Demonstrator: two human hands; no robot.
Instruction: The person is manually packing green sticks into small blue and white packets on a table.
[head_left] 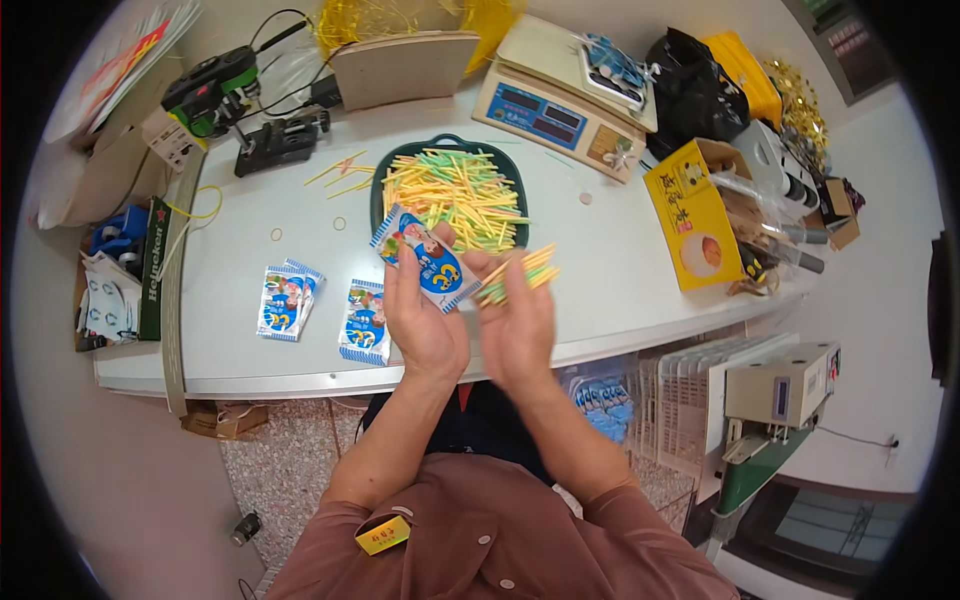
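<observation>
My left hand (424, 330) is closed on a blue-and-white printed packet (432, 265), which lies tilted across the fingers. Close beside it, my right hand (518, 335) grips a bundle of thin pastel-coloured sticks (538, 272), their ends pointing up and to the right near the packet's lower right end. Just beyond both hands sits a dark green tray (377, 205), heaped with loose yellow, green and pink sticks (450, 190). To the left on the white table (240, 210) lie more packets of the same kind: an overlapping group (284, 302) and a small pile (363, 322).
A weighing scale (545, 110) stands behind the tray to the right, near a yellow carton (693, 215). At the back left is a green-and-black power tool on a stand (270, 145). Several loose sticks (345, 178) and rubber bands (277, 235) lie left of the tray.
</observation>
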